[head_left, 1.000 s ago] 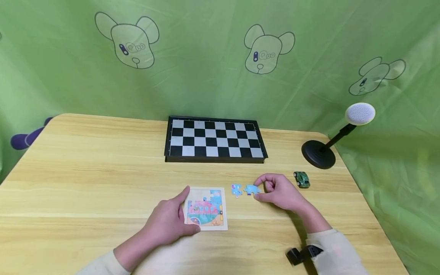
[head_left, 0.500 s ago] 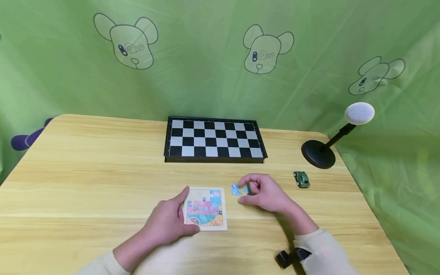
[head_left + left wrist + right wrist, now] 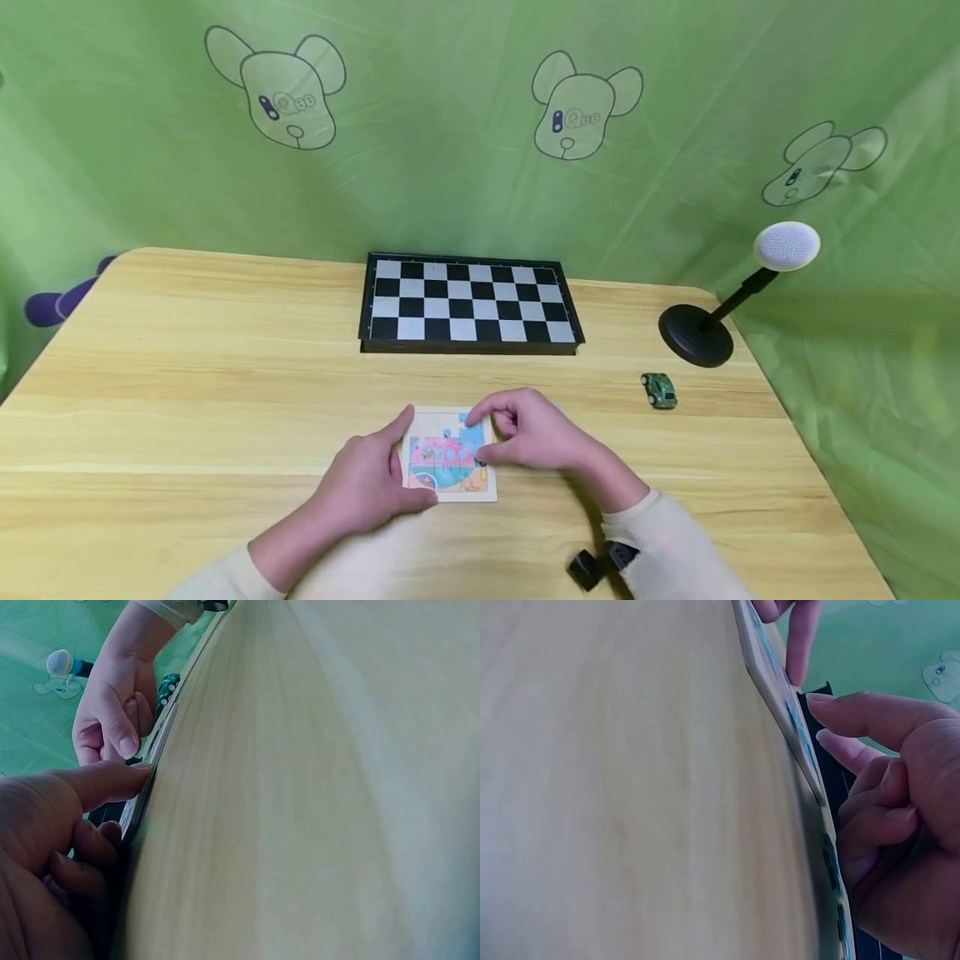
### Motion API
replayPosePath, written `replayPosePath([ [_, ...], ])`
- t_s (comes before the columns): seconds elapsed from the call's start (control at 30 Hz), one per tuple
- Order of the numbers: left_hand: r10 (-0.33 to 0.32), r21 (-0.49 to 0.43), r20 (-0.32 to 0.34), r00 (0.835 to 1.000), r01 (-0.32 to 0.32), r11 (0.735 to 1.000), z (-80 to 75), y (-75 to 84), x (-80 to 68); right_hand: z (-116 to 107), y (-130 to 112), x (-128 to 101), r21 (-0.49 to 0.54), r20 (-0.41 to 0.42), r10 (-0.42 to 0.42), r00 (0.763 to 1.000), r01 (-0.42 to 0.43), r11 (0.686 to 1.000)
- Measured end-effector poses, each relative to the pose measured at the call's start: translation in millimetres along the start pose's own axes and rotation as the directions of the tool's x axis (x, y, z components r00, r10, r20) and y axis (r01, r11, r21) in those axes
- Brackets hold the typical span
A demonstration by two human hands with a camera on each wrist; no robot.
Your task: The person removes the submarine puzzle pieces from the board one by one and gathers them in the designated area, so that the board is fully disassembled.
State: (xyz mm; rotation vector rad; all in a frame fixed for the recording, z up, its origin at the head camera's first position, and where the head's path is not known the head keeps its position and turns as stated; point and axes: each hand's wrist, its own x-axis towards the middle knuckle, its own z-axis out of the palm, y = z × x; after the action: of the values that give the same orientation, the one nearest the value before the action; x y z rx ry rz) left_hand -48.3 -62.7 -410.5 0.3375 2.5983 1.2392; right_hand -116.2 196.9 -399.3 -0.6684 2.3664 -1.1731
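Left hand [image 3: 367,483] resting on the jigsaw tray [image 3: 450,454], thumb and forefinger clamped on its left edge. Right hand [image 3: 528,433] at the tray's 3 o'clock edge, fingers curled, pinching a blue puzzle piece [image 3: 471,435] over the top right corner. Tray filled with fitted pieces, near the table's [image 3: 187,375] front edge. Chessboard [image 3: 468,304] at 12 o'clock, green toy car [image 3: 658,390] at 2 o'clock, black lamp [image 3: 705,329] beyond.

From the left wrist: left hand [image 3: 52,855] pressing the tray edge [image 3: 146,776], right hand [image 3: 112,712] opposite.

From the right wrist: right hand [image 3: 889,825] curled over the tray [image 3: 787,712]; held piece hidden.
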Motion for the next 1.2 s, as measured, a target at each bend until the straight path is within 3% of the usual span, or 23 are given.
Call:
replayPosePath([
  [0.37,0.012,0.003,-0.001,1.0,-0.012,1.0,-0.7,0.5,0.7,5,-9,9,-0.043,0.056,0.002,0.998,0.0,0.999],
  [0.83,0.007,-0.004,0.0,1.0,-0.007,1.0,-1.1,0.1,1.1,4,-14,9,0.001,-0.001,0.015,1.0,-0.015,1.0],
  [1.0,-0.007,-0.007,0.002,1.0,0.007,1.0,-1.1,0.4,1.2,-2,-14,8,-0.063,-0.048,0.034,0.998,-0.037,0.997],
  [1.2,-0.009,-0.013,0.003,1.0,0.009,1.0,0.5,-0.6,0.9,-2,-9,9,-0.134,-0.01,0.029,1.0,-0.031,0.99],
])
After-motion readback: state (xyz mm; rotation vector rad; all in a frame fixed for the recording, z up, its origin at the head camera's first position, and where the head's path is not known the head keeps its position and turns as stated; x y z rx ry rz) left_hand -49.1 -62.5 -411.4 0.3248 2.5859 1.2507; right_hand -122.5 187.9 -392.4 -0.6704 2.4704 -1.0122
